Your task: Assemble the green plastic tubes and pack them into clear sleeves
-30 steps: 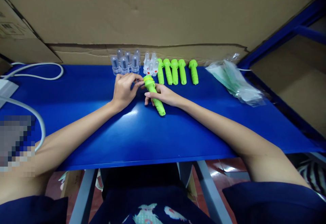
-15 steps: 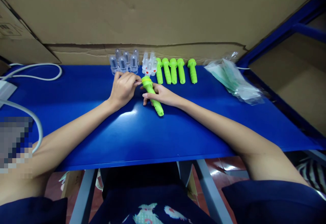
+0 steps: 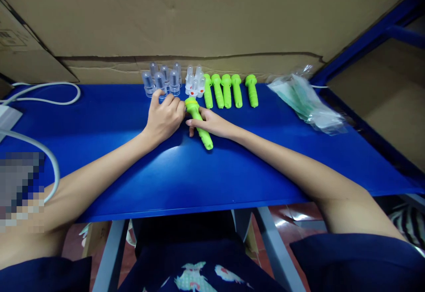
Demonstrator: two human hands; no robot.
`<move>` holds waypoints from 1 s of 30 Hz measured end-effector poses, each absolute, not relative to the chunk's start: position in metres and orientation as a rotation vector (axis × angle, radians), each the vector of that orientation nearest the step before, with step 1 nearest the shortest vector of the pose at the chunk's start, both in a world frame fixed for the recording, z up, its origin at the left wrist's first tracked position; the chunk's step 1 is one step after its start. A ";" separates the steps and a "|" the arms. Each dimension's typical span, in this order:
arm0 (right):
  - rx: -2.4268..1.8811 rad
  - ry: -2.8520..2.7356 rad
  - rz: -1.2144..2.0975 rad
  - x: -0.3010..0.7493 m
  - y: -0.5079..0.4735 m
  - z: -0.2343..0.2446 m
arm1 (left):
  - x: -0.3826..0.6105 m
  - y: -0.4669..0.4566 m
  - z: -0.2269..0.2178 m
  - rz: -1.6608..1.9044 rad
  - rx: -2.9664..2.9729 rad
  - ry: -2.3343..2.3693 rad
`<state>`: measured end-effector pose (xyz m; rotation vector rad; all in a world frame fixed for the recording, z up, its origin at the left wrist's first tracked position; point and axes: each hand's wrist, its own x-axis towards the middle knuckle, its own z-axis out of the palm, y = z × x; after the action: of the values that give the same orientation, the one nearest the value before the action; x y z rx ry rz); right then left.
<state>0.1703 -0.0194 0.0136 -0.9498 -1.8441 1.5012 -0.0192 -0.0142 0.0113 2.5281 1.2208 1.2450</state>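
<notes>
My right hand (image 3: 214, 123) is wrapped round the body of a bright green plastic flashlight (image 3: 202, 132), which slants with its wider head away from me. A yellow ring (image 3: 191, 102) circles that head. My left hand (image 3: 166, 115) has its fingers curled at the left side of the head, touching it near the ring; the fingertips are partly hidden. Just beyond the left hand stand several clear domed caps (image 3: 160, 82) with dark inserts. Smaller clear tubes on white bases (image 3: 193, 90), some with red dots, stand beside them.
Several more green flashlights (image 3: 226, 90) lie in a row at the back of the blue table (image 3: 252, 168). Right of them is a clear plastic bag (image 3: 307, 104) with green and white contents. A white cable (image 3: 49, 150) loops at the left; a cardboard wall (image 3: 199, 17) closes off the back.
My left fingers have curled in more tightly beside the flashlight's head, and the hand has turned slightly. The right hand keeps the flashlight in nearly the same place.
</notes>
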 end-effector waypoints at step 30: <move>-0.949 -1.706 1.444 0.171 -0.020 0.008 | -0.028 -0.003 -0.003 1.106 2.984 1.211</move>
<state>0.1712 -0.0204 0.0080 -0.9487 -1.7061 1.4443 -0.0280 -0.0033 -0.0025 2.9840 1.2105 1.1056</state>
